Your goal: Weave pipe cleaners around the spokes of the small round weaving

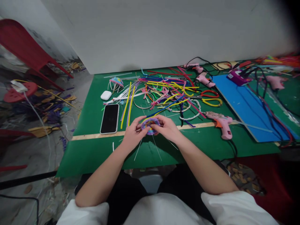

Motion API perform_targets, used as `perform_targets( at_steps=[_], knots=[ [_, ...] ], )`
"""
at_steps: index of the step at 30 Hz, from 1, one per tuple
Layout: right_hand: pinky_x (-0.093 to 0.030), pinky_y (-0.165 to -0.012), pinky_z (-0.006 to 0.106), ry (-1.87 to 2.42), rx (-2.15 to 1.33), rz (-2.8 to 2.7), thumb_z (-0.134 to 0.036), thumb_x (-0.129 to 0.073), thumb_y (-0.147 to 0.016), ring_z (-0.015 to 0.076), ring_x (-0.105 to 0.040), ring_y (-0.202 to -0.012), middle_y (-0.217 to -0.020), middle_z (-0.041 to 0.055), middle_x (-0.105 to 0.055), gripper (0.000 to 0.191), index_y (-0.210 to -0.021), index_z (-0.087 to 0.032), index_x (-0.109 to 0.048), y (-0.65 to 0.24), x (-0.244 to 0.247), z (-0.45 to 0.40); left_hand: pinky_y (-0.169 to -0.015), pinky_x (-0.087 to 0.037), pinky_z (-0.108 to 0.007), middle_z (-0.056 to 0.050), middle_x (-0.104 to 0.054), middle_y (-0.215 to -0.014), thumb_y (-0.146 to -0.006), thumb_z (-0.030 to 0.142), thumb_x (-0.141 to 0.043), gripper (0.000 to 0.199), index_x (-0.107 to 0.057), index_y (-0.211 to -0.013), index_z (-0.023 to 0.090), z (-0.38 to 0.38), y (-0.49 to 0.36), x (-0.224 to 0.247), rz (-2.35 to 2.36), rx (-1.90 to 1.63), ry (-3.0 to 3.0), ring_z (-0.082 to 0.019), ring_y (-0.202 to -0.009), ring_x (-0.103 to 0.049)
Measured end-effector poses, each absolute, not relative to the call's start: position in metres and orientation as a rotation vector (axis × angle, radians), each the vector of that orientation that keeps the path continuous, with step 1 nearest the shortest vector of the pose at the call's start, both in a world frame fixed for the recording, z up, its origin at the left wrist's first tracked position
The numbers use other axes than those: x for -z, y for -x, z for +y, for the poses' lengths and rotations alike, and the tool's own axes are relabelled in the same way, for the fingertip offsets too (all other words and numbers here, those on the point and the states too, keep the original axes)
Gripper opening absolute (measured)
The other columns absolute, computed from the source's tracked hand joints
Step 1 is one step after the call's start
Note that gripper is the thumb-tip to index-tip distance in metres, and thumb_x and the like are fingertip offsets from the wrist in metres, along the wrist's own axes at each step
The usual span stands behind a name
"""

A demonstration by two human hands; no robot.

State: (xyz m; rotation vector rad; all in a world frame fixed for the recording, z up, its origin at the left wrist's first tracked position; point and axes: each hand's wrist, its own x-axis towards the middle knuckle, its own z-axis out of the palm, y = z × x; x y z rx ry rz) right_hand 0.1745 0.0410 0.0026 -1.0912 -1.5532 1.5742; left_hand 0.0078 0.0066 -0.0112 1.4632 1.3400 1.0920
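Observation:
Between my hands is a small round piece coiled from purple pipe cleaner [153,121], with yellow and red inside and thin stiff wires fanning out from it. My left hand [136,129] grips its left rim, the thumb lying on top. On the opposite side my right hand [167,126] holds the rim, with its thumb reaching into the middle. Just beyond my fingers lies a heap of loose pipe cleaners [164,87] in many colours. A wire ring [134,99] rests at the heap's near left.
To the left are a phone [109,118], a white earbud case [106,95] and a small umbrella-shaped craft [116,82]. On the right lie scissors [212,101], a pink glue gun [223,123] with its cord, and a blue board [243,106]. A white wall [164,34] rises behind the table.

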Motion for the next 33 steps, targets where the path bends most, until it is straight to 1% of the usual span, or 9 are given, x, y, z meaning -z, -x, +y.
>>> perform_targets(
  at_steps=[6,9,12,19,22,25,29,31,33],
  knots=[
    [-0.055,-0.063,0.027,1.105,-1.318,-1.709,-0.035,-0.055,-0.080,0.0136,-0.064,-0.070,-0.092,0.0031,-0.069,0.036,-0.113,-0.021,-0.059,-0.175,0.007,0.038,-0.055,-0.057,-0.022,-0.007,-0.070,-0.095,-0.080,0.036,-0.056,0.033,-0.066,-0.104,0.015,0.008,-0.007,0.010,1.355,-1.035,-1.420,-0.013,-0.062,-0.065],
    [-0.053,-0.071,0.027,1.092,-1.083,-1.837,-0.027,-0.052,-0.082,0.0153,-0.065,-0.081,-0.100,0.0029,-0.069,0.029,-0.107,-0.022,-0.064,-0.176,0.007,0.036,-0.056,-0.057,-0.024,-0.005,-0.070,-0.093,-0.079,0.036,-0.058,0.034,-0.065,-0.106,0.016,0.007,-0.007,0.010,1.321,-1.024,-1.422,-0.014,-0.066,-0.066],
    [-0.052,-0.073,0.027,1.059,-0.940,-1.903,-0.019,-0.049,-0.082,0.0156,-0.066,-0.084,-0.098,0.0015,-0.070,0.027,-0.103,-0.022,-0.066,-0.177,0.004,0.035,-0.058,-0.058,-0.026,-0.005,-0.071,-0.087,-0.078,0.032,-0.060,0.032,-0.066,-0.104,0.015,0.006,-0.006,0.011,1.291,-1.027,-1.373,-0.016,-0.064,-0.067],
    [-0.051,-0.079,0.029,1.002,-0.752,-1.994,-0.019,-0.046,-0.085,0.0165,-0.066,-0.090,-0.101,0.0021,-0.070,0.027,-0.103,-0.023,-0.066,-0.177,0.006,0.034,-0.062,-0.059,-0.028,-0.006,-0.072,-0.082,-0.080,0.032,-0.057,0.030,-0.065,-0.103,0.015,0.005,-0.007,0.008,1.209,-0.993,-1.218,-0.017,-0.066,-0.069],
    [-0.051,-0.078,0.029,1.031,-0.686,-1.968,-0.019,-0.046,-0.085,0.0167,-0.066,-0.089,-0.103,0.0032,-0.069,0.029,-0.108,-0.023,-0.063,-0.178,0.009,0.034,-0.064,-0.058,-0.027,-0.005,-0.071,-0.085,-0.078,0.031,-0.059,0.035,-0.062,-0.110,0.017,0.007,-0.005,0.008,1.212,-0.944,-1.218,-0.017,-0.071,-0.069],
    [-0.050,-0.081,0.032,0.991,-0.587,-1.978,-0.021,-0.050,-0.084,0.0184,-0.064,-0.090,-0.102,0.0044,-0.069,0.033,-0.115,-0.025,-0.059,-0.181,0.009,0.036,-0.062,-0.058,-0.027,-0.004,-0.071,-0.079,-0.079,0.033,-0.058,0.031,-0.066,-0.103,0.016,0.009,-0.001,0.008,1.233,-0.943,-1.292,-0.017,-0.068,-0.068],
    [-0.045,-0.090,0.037,0.888,-0.666,-1.996,-0.023,-0.057,-0.080,0.0199,-0.058,-0.100,-0.109,0.0058,-0.065,0.048,-0.127,-0.027,-0.048,-0.190,0.001,0.043,-0.063,-0.056,-0.026,-0.005,-0.072,-0.086,-0.081,0.035,-0.056,0.029,-0.069,-0.101,0.018,0.007,0.010,0.003,1.393,-1.209,-1.536,-0.016,-0.070,-0.068],
    [-0.046,-0.088,0.036,0.958,-0.778,-1.900,-0.025,-0.059,-0.079,0.0193,-0.059,-0.097,-0.104,0.0060,-0.065,0.040,-0.120,-0.025,-0.054,-0.197,-0.006,0.046,-0.066,-0.055,-0.023,-0.004,-0.072,-0.091,-0.082,0.029,-0.056,0.025,-0.069,-0.102,0.020,0.004,0.017,-0.002,1.479,-1.371,-1.747,-0.015,-0.074,-0.067],
    [-0.048,-0.080,0.033,1.033,-0.879,-1.780,-0.029,-0.058,-0.080,0.0178,-0.060,-0.085,-0.090,0.0050,-0.066,0.020,-0.098,-0.021,-0.064,-0.204,-0.014,0.047,-0.067,-0.054,-0.021,-0.003,-0.072,-0.090,-0.082,0.021,-0.056,0.024,-0.068,-0.102,0.022,0.003,0.022,-0.005,1.504,-1.506,-1.953,-0.013,-0.074,-0.067]
  ],
)
